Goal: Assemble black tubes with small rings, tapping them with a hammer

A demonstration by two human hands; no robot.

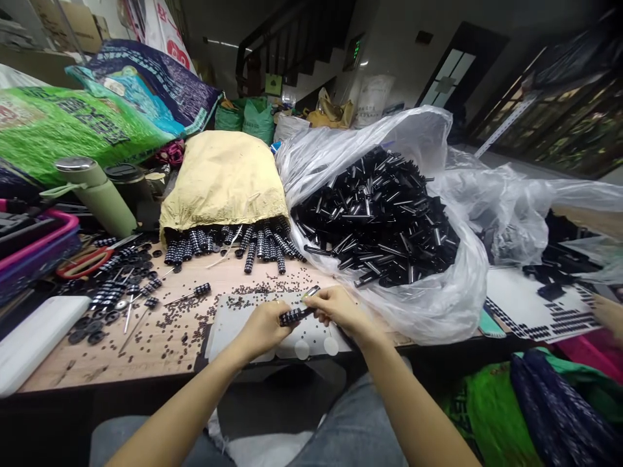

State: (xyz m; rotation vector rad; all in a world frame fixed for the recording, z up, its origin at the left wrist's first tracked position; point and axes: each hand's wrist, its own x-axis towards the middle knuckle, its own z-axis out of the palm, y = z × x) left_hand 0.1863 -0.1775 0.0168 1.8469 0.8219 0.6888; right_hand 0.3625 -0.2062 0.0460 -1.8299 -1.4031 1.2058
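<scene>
My left hand is closed around a black ribbed rod with pale bands along it. My right hand pinches a glossy black tube-like part beside the rod's far end; whether the two pieces are joined I cannot make out. Both hands are above a pale grey board at the table's front edge. Tiny dark rings lie scattered on the board and the wooden table. Beyond my hands, banded rods spill from a yellow sack.
A clear plastic bag bulges with black parts at right. On the left are red-handled scissors, a green flask, a white box and a pink-rimmed basket. Another person's hand is at the far right, by a white sheet.
</scene>
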